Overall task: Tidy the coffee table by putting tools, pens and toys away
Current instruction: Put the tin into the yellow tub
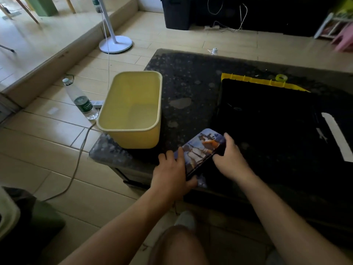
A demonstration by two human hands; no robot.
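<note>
A flat tin case (202, 149) with a printed picture on its lid lies at the near edge of the dark speckled coffee table (187, 88). My left hand (172, 171) grips its near left end, fingers over the lid and thumb below. My right hand (232, 156) holds its right side, fingers curled along the edge. A yellow plastic bin (131, 134) stands on the table's left corner, nothing visible inside it. A black case with a yellow rim (267, 119) lies on the table at the right.
A small roll of green tape (281, 77) sits behind the black case. On the floor at the left are a water bottle (81, 100), a grey cable (78, 159) and a white fan base (115, 44). A black crate (176, 13) stands beyond the table.
</note>
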